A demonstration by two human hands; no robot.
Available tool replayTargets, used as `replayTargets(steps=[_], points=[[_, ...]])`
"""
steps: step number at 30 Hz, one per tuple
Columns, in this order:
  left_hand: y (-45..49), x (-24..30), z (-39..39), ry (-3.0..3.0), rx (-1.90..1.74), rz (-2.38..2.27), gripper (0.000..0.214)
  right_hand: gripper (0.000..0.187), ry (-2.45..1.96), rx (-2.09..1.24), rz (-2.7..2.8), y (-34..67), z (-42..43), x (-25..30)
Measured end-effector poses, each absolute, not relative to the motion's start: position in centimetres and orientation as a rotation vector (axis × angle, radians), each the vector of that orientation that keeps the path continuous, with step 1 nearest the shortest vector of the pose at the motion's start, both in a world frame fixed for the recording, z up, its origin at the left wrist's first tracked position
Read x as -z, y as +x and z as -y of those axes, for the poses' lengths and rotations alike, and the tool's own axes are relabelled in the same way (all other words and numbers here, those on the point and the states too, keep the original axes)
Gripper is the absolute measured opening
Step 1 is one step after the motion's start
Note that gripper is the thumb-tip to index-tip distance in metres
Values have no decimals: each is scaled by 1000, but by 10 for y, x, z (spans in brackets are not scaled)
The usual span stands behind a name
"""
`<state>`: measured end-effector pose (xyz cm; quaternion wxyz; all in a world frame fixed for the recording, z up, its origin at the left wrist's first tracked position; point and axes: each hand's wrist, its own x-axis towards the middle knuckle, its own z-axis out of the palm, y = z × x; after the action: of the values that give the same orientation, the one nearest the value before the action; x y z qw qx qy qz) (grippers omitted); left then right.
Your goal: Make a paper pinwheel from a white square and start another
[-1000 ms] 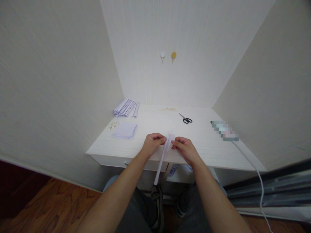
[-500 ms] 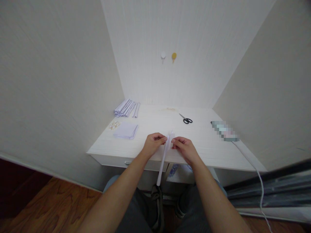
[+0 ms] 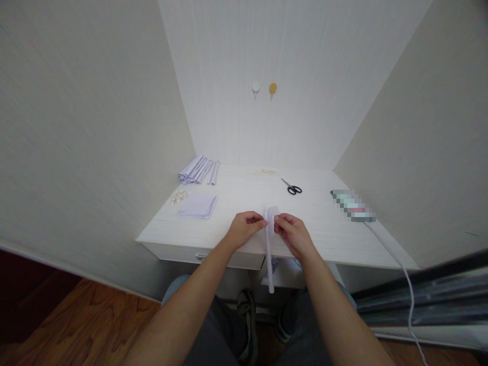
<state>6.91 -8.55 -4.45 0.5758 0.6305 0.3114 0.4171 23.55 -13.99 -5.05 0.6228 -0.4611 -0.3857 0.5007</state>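
Note:
A long, narrow, pale lilac strip [image 3: 269, 264] is held upright over the table's front edge, its lower end hanging below. It looks folded or rolled from thin sheet; whether paper or plastic I cannot tell. My left hand [image 3: 246, 227] pinches it near the top from the left, thumb against fingers. From the right, my right hand [image 3: 293, 231] pinches a wider, loose flap at its upper part. Left of my hands lie flat folded lilac sheets [image 3: 197, 205]. Behind them is a pile of similar narrow strips [image 3: 195, 170].
Black-handled scissors [image 3: 293, 188] lie beyond my right hand. A blurred-out, phone-like device [image 3: 353, 206] with a white cable [image 3: 409, 290] is at the right. Small pale bits [image 3: 179, 197] lie at the left, thin tan loops [image 3: 268, 172] at the back. The white table [image 3: 320, 229] has a drawer.
The strip's lower end has swung right, so it hangs nearly straight down. Both hands have shifted slightly right and nearer to me, still pinching it; the flap at the top shows wider.

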Motion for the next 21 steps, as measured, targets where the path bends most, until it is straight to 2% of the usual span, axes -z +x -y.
replayTargets(steps=[21], points=[[68, 39, 87, 1479, -946, -725, 19, 18, -1107, -1129, 916, 237, 136, 60]])
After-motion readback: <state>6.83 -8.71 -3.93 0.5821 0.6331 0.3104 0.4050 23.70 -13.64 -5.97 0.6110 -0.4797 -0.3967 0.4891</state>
